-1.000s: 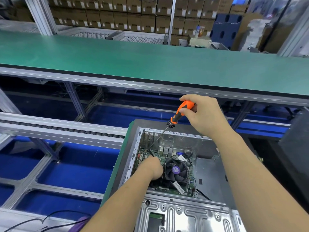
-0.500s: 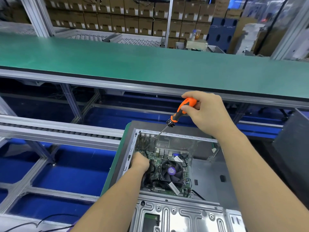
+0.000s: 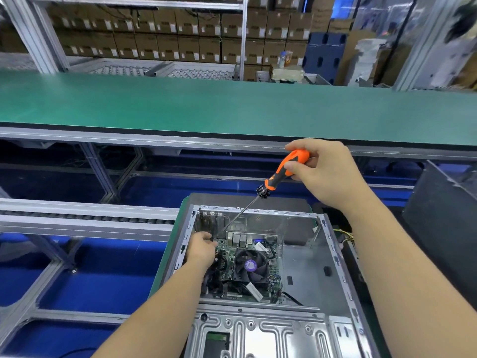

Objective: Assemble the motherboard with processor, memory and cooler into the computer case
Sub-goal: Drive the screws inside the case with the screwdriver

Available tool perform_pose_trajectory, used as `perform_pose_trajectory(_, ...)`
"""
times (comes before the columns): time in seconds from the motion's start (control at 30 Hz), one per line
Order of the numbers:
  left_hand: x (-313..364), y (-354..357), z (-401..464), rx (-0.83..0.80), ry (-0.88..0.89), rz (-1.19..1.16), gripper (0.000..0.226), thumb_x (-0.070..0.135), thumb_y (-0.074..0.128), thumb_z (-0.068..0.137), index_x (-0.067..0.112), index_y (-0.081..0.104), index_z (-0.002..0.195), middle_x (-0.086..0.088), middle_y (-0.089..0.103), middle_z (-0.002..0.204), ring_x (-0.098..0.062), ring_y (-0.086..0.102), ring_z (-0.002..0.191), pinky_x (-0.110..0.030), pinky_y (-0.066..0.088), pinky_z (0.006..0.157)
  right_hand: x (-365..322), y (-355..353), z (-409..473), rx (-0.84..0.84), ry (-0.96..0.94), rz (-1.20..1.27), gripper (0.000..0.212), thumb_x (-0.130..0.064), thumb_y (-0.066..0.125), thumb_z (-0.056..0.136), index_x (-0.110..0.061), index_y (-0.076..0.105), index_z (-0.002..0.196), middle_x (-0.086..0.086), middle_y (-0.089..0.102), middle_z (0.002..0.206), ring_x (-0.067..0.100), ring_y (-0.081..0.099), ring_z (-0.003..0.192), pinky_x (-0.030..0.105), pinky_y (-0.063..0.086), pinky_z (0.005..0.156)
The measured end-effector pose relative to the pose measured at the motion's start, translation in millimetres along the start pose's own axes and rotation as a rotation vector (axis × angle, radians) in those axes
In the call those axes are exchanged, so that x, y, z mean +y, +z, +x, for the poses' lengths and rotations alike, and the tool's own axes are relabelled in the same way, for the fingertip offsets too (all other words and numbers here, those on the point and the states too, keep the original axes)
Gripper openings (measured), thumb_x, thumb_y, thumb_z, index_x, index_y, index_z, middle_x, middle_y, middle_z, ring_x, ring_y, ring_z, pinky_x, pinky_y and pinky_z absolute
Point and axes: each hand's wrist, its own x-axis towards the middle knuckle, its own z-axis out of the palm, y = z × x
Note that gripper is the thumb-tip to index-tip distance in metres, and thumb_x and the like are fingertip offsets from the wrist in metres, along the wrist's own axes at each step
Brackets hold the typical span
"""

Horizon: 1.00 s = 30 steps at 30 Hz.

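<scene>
**Motherboard seated in the case, screwdriver at its far-left corner**

Motherboard [image 3: 232, 257] lies flat inside the open case [image 3: 304, 275], in its left half, with the black cooler [image 3: 249, 266] and its fan sitting on top near the middle. The case rests on a green mat [image 3: 167, 267].

The left hand [image 3: 202, 248] reaches into the case at the board's far-left corner; its fingers are curled and bunched together at the board edge, right where the screwdriver tip comes down, but whether they pinch a screw cannot be told. The right hand [image 3: 324, 171] is above the case's far wall, fingers and thumb wrapped round the orange handle of the screwdriver [image 3: 280, 174]. The shaft slants down and to the left into the case.

Behind runs a long green bench [image 3: 232, 109], with stacked cartons [image 3: 165, 40] beyond it.
</scene>
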Motion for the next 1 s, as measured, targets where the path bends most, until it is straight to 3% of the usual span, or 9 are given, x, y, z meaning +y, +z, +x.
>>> perform_pose_trajectory(0.13, 0.3, 0.0, -0.5, 0.024, 0.031, 0.037, 0.031, -0.002, 0.062, 0.093, 0.006, 0.058, 0.123, -0.002, 0.060, 0.093, -0.020, 0.056, 0.092, -0.027, 0.039, 0.076, 1.3, -3.4, -3.0, 0.004, 0.002, 0.008, 0.026, -0.011, 0.073, 0.090, -0.017, 0.071, 0.116, 0.003, 0.071, 0.093, 0.020, 0.074, 0.082, 0.041, 0.060, 0.086)
perform_pose_trajectory(0.4, 2.1, 0.4, -3.6, 0.046, 0.106, 0.120, 0.021, 0.004, 0.069, 0.090, 0.006, 0.065, 0.111, 0.003, 0.060, 0.083, -0.017, 0.058, 0.085, -0.027, 0.041, 0.077, -0.3, -8.3, -4.5, 0.003, 0.000, -0.002, 0.026, -0.012, 0.073, 0.090, -0.015, 0.071, 0.116, 0.005, 0.072, 0.094, 0.024, 0.074, 0.083, 0.043, 0.059, 0.086)
perform_pose_trajectory(0.8, 2.7, 0.1, -3.7, 0.088, 0.111, 0.081, 0.008, 0.000, 0.062, 0.094, 0.005, 0.063, 0.099, -0.012, 0.067, 0.097, -0.024, 0.058, 0.087, -0.031, 0.043, 0.076, 0.2, -16.1, -4.3, 0.026, 0.005, -0.013, 0.028, -0.014, 0.073, 0.090, -0.017, 0.071, 0.118, 0.000, 0.071, 0.092, 0.028, 0.072, 0.088, 0.044, 0.059, 0.087)
perform_pose_trajectory(1.0, 1.7, 0.4, -4.3, 0.090, 0.180, 0.130, 0.013, 0.001, 0.063, 0.094, 0.005, 0.068, 0.104, -0.006, 0.066, 0.090, -0.018, 0.060, 0.083, -0.025, 0.043, 0.069, 1.7, -15.9, -5.6, 0.030, 0.003, -0.007, 0.028, -0.014, 0.074, 0.090, -0.017, 0.071, 0.117, 0.003, 0.071, 0.093, 0.030, 0.071, 0.088, 0.046, 0.059, 0.087)
